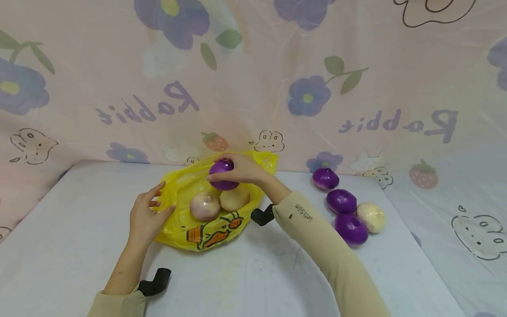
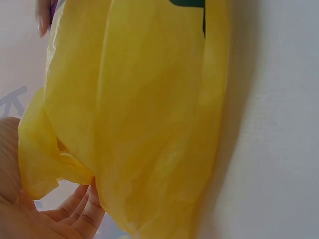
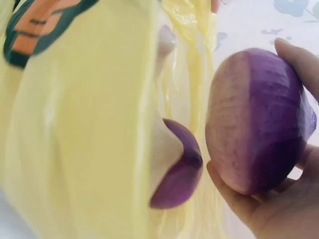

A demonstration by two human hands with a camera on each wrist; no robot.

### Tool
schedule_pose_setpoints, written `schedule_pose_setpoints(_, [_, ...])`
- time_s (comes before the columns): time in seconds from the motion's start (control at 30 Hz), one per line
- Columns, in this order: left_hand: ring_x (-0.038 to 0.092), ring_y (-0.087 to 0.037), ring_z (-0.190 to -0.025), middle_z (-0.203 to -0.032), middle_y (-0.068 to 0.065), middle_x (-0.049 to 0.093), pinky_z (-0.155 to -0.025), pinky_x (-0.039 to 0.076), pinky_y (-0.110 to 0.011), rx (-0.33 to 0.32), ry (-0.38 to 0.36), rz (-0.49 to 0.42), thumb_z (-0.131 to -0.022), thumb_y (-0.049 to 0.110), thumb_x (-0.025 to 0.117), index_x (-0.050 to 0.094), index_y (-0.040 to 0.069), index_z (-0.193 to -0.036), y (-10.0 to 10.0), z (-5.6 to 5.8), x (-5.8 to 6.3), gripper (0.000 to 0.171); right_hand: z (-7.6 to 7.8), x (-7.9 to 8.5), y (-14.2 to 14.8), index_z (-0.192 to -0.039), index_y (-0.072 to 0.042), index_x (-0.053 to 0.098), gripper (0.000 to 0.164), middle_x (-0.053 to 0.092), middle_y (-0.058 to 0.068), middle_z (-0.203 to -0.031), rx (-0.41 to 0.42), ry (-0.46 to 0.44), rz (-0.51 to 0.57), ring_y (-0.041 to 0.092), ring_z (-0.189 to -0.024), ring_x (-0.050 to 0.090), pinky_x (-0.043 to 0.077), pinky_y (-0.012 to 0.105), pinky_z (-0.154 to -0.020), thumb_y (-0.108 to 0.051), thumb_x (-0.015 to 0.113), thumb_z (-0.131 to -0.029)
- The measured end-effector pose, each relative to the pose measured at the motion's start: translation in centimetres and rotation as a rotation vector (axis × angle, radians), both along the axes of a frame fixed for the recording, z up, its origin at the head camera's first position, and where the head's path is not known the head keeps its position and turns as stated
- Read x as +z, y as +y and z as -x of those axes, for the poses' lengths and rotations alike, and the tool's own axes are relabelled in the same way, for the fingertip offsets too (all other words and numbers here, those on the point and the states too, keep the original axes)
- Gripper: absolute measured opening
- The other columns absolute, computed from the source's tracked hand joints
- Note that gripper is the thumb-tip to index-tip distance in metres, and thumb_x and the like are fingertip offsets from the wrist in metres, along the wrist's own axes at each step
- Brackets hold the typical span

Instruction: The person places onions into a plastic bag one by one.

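Observation:
A yellow plastic bag (image 1: pixel 178 220) with a cartoon duck print lies spread open on the table. My left hand (image 1: pixel 146 213) grips its left edge, fingers and thumb on either side of the film (image 2: pixel 37 159). Over the bag's opening, my right hand (image 1: pixel 247 169) holds a purple onion (image 1: pixel 222 176) between thumb and fingers. The right wrist view shows this onion (image 3: pixel 254 119) beside the bag's mouth, one part of it paler. Inside the bag sit a pinkish-white onion (image 1: pixel 204 206) and a pale yellow onion (image 1: pixel 234 199). A purple patch (image 3: pixel 182 179) shows at the bag's opening.
To the right on the white table (image 1: pixel 277 273) lie three purple onions (image 1: pixel 350 229) and a pale yellow onion (image 1: pixel 371 217), grouped near the edge. A printed cloth (image 1: pixel 253 88) hangs behind the table. Black camera mounts (image 1: pixel 155 281) stick out from both wrists.

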State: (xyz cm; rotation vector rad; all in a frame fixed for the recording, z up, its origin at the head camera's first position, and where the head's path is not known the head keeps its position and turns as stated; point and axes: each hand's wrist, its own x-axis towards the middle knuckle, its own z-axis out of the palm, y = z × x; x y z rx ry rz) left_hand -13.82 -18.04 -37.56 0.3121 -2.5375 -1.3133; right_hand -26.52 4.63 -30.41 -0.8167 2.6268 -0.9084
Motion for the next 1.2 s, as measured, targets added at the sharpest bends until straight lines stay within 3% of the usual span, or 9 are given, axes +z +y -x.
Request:
schedule_pose_setpoints(0.43, [0.051, -0.032, -0.101, -0.127, -0.023, 0.047, -0.082, 0.043, -0.036, -0.006, 0.006, 0.003, -0.085, 0.004, 0.068, 0.044, 0.008, -0.144, -0.1, 0.0, 0.0, 0.064, 0.4, -1.3, -3.8, -0.124, -0.015, 0.056, 0.064, 0.063, 0.001, -0.113, -0.068, -0.028, 0.076, 0.013, -0.099, 0.059, 0.05, 0.025, -0.084, -0.053, 0.073, -0.076])
schedule_pose_setpoints(0.57, [0.051, -0.033, -0.102, -0.128, -0.023, 0.047, -0.08, 0.044, -0.033, -0.009, -0.006, 0.008, -0.085, 0.005, 0.068, 0.043, 0.008, -0.144, -0.1, 0.0, 0.0, 0.064, 0.3, -1.6, -4.7, -0.129, -0.013, 0.055, 0.067, 0.062, 0.003, -0.117, -0.084, -0.038, 0.073, 0.015, -0.102, 0.059, 0.05, 0.026, -0.085, -0.052, 0.072, -0.077])
schedule_pose_setpoints(0.9, [0.049, -0.036, -0.107, -0.131, -0.024, 0.044, -0.092, 0.044, -0.049, -0.023, -0.027, -0.02, -0.087, 0.005, 0.066, 0.04, 0.01, -0.146, 0.0, 0.1, -0.1, 0.065, 0.7, -2.9, -6.5, -0.128, -0.013, 0.054, 0.065, 0.061, 0.005, -0.12, -0.118, -0.038, 0.062, 0.016, -0.102, 0.058, 0.051, 0.028, -0.088, -0.051, 0.071, -0.079])
schedule_pose_setpoints(1.2, [0.05, -0.036, -0.107, -0.131, -0.023, 0.044, -0.088, 0.045, -0.045, -0.02, -0.034, 0.002, -0.086, 0.006, 0.067, 0.04, 0.009, -0.146, 0.0, 0.1, 0.0, 0.065, 0.8, -3.2, -6.7, -0.137, -0.012, 0.05, 0.069, 0.058, 0.007, -0.131, -0.084, 0.002, 0.018, 0.021, -0.116, 0.057, 0.048, 0.033, -0.097, -0.05, 0.069, -0.082])
